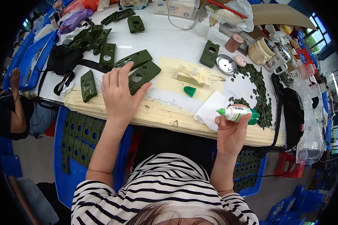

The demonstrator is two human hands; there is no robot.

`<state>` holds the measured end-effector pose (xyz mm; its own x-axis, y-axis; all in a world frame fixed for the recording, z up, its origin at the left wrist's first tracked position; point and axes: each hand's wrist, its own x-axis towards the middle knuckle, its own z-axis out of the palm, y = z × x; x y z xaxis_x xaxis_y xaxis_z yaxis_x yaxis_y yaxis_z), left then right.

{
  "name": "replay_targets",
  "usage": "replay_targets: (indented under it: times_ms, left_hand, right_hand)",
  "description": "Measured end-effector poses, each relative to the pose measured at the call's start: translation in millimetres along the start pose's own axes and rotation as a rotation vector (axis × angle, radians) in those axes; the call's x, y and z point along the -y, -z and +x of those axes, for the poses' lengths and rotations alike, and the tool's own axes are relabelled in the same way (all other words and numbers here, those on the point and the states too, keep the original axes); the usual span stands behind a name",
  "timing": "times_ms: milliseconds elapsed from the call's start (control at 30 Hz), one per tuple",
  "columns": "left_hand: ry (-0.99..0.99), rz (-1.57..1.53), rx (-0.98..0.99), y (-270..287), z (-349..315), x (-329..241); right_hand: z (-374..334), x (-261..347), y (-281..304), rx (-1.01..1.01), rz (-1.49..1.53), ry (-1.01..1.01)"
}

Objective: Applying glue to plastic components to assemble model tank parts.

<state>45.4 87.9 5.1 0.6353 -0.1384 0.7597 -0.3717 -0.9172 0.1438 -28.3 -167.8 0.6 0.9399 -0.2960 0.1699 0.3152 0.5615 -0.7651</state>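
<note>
My right hand (231, 137) is wrapped round a small white and green glue bottle (239, 114), its pointed green nozzle turned left. Below and behind the bottle lies a folded white tissue (210, 110). My left hand (118, 93) is spread, thumb and fingers apart, at the near left end of a dark green moulded plastic part (148, 75) with a round hole. Whether the fingertips touch that part I cannot tell. Just beyond it lies a similar green part (139, 58). Another stands left of the hand, a green piece (88, 87). A loose green cap (189, 91) rests mid-table.
A taped block (193, 74) with thin sticks sits beyond the cap. Small green pieces (264, 97) are heaped at the right, near a round tin lid (226, 64) and mugs (260, 51). Blue trays (65, 187) of green parts flank my lap. Another person sits far left.
</note>
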Motion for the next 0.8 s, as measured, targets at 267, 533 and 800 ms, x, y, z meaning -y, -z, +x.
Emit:
replay_targets:
  times_ms: [267,533,800]
  left_hand:
    - [-0.181,-0.53,0.264,-4.0,-22.1,-84.4]
    - [-0.027,-0.864,0.37,-19.7,-12.9,-108.3]
    - [0.562,-1.572,0.68,-18.0,-14.2,-109.0]
  right_hand:
    - [-14.1,7.4,10.9,-0.116,-0.244,0.097]
    - [-19.1,-0.5,17.9,-0.123,-0.35,0.12]
    - [-17.3,-7.5,14.6,-0.1,-0.33,0.131]
